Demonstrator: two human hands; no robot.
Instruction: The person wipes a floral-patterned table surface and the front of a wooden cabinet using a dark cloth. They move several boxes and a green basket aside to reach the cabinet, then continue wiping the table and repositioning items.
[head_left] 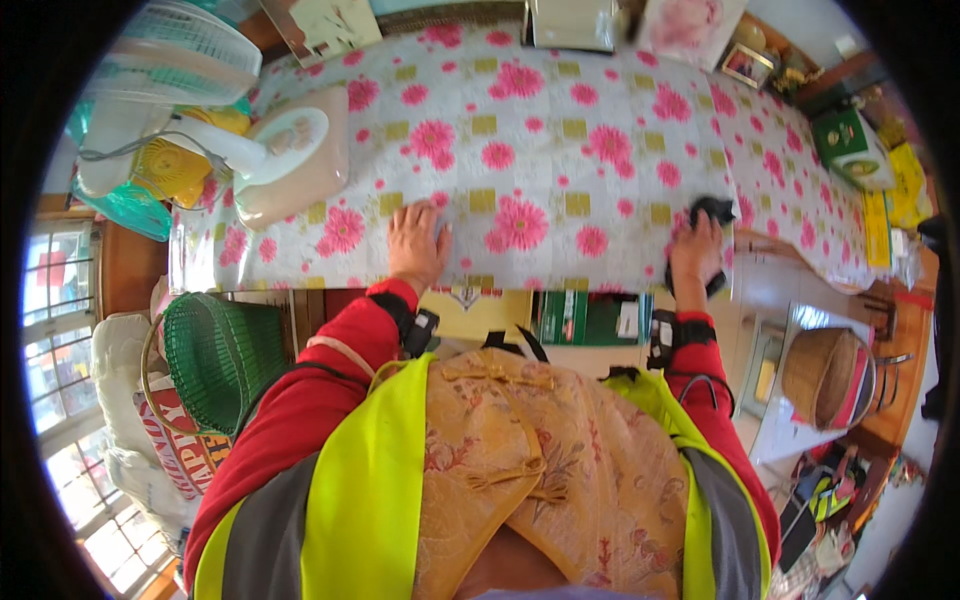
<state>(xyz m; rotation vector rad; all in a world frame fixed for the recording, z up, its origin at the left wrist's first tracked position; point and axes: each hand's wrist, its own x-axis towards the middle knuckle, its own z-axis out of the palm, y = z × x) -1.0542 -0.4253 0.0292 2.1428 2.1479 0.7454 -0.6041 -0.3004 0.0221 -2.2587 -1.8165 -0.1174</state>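
Note:
My left hand (417,243) rests flat on the floral tablecloth (555,205) near the table's front edge, fingers stretched out and holding nothing. At the right end of the same edge, my right hand (697,250) is closed around a black object (712,210). Parts of this object show beyond the fingertips and beside the palm; the middle is covered by the hand, so its kind cannot be made out. The cloth is pale and shiny, with pink flowers and olive squares.
A white fan (270,150) stands on the table at the left. Below, a green woven basket (222,350) sits at the left. Green boxes (590,318) are under the table front. A brown basket (822,378) and a green box (852,148) are at the right.

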